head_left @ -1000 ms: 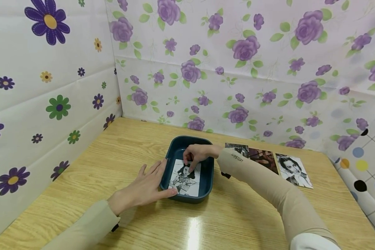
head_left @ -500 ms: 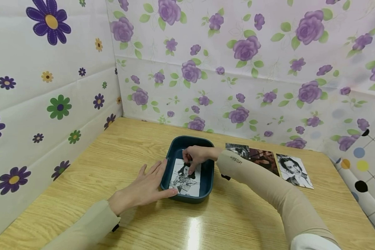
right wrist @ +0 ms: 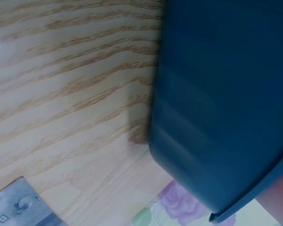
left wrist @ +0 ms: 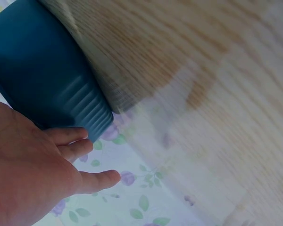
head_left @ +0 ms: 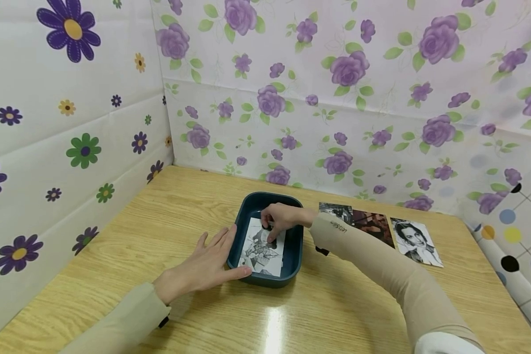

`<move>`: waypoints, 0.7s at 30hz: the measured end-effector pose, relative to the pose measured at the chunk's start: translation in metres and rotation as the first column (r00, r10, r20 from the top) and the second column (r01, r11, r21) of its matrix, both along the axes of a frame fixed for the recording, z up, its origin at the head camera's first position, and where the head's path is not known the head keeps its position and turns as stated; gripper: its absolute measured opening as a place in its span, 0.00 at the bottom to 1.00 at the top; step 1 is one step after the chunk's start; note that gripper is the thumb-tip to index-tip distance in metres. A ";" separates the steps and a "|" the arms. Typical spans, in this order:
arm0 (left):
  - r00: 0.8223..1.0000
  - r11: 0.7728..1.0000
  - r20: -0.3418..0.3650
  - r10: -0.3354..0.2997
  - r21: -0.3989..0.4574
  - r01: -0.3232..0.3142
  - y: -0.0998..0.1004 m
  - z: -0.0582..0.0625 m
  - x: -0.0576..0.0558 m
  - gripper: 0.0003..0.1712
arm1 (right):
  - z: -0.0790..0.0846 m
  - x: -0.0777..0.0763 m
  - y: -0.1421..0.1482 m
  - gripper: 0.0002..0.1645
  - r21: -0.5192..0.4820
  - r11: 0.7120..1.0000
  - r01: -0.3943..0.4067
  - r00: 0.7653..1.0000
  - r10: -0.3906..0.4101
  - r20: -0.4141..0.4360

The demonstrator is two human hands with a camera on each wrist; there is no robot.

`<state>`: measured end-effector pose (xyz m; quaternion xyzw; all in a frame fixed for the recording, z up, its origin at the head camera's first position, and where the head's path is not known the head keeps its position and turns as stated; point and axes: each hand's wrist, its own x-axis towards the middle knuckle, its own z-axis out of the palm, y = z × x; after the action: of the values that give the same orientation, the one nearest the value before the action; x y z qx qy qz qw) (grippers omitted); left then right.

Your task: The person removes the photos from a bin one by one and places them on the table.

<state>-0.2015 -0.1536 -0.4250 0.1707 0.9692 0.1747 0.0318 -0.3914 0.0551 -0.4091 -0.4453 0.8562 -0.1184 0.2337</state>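
Note:
A dark blue rectangular plastic bin (head_left: 295, 250) stands on the table, with a black-and-white picture card (head_left: 260, 255) inside it. My right hand (head_left: 281, 217) reaches into the bin and pinches the card near its upper edge, thumb on the printed face. The card slants slightly, and a sliver of white shows beneath its lower right side. My left hand (head_left: 205, 264) rests against the bin's left side, thumb along the near rim and fingers extended. In the left wrist view its fingers (left wrist: 68, 136) touch the ribbed bin wall (left wrist: 61, 80). The right wrist view hides most of my right hand behind the bin (right wrist: 217, 103).
Right of the bin, a row of picture cards lies on the wooden table (head_left: 194, 206): a grey one (head_left: 336, 211), a dark reddish one (head_left: 373, 226) and a black-and-white portrait (head_left: 416, 241). Flower-printed sheets (head_left: 309, 98) rise behind and to the left.
The picture card in the bin has shifted slightly away from me and tilted, its print looking paler, moving with my right hand. My left hand has stayed in place.

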 end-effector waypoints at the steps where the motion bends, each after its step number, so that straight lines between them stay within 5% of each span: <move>1: 1.000 1.000 0.002 0.000 0.001 0.000 0.000 0.000 0.000 0.62 | 0.001 0.000 0.000 0.19 -0.006 1.000 0.000 1.000 0.000 0.002; 21: 1.000 1.000 0.012 -0.006 0.021 0.006 0.000 0.001 0.000 0.63 | 0.041 -0.011 0.025 0.17 -0.184 0.973 0.138 0.982 -0.110 0.156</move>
<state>-0.2012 -0.1537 -0.4237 0.1730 0.9665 0.1860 0.0365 -0.4020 0.0802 -0.3677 -0.4017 0.8475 -0.2476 0.2430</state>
